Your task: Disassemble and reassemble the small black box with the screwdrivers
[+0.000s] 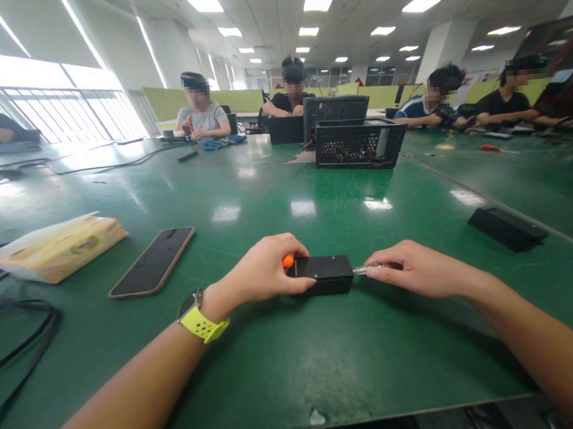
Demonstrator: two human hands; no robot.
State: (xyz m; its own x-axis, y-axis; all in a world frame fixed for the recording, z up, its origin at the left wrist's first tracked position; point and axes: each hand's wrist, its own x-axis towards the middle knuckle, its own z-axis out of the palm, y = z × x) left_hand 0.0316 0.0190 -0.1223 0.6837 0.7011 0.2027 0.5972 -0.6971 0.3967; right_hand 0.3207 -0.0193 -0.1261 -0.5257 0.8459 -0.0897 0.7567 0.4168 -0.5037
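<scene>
A small black rectangular box point(326, 267) rests on the green tabletop in front of me. My left hand point(270, 263) is closed around its left end, thumb along the near side and fingers behind. An orange rounded piece point(288, 261) shows between that thumb and forefinger, at the box's left end; its full shape is hidden. Pinched in my right hand point(404, 270) is a slim clear-and-silver piece point(363, 270), whose thin end meets the right end of the box. My fingers cover most of it, so its kind is unclear.
A phone point(152, 263) and a tissue pack point(65, 247) lie at left, near black cables point(25, 367). At right lies a black block-shaped object point(506, 227). Black crates point(360, 146) and a red-handled screwdriver point(492, 148) are farther back. Several people sit around the table.
</scene>
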